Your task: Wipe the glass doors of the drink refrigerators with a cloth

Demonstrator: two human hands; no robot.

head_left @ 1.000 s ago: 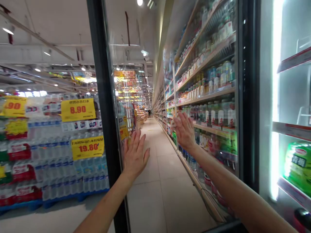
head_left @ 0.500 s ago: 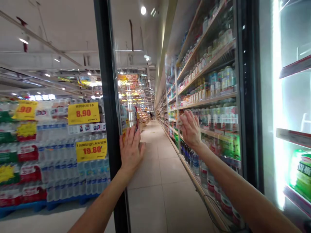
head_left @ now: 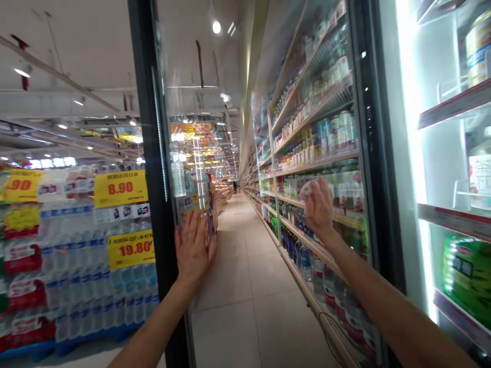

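Observation:
A glass door (head_left: 245, 266) with a black frame (head_left: 148, 153) stands open in front of me. My left hand (head_left: 195, 248) lies flat on the glass beside the left frame bar, fingers stretched out. At the right half of the pane, my right hand (head_left: 319, 207) presses a crumpled whitish cloth (head_left: 307, 189) to the glass. Motion smears this hand somewhat, and its palm hides part of the cloth. Shelves of drinks show through or in the pane behind it.
A lit cooler (head_left: 412, 168) with green packs (head_left: 466, 273) and cans is on the right. Stacked water bottles (head_left: 92, 266) with yellow price signs (head_left: 120, 188) stand at left on a blue pallet (head_left: 88, 335). A cable (head_left: 328, 335) hangs low on the right.
My right hand has moved right across the glass with the cloth. The left hand stays flat on the pane. The view has turned slightly right, showing more of the cooler.

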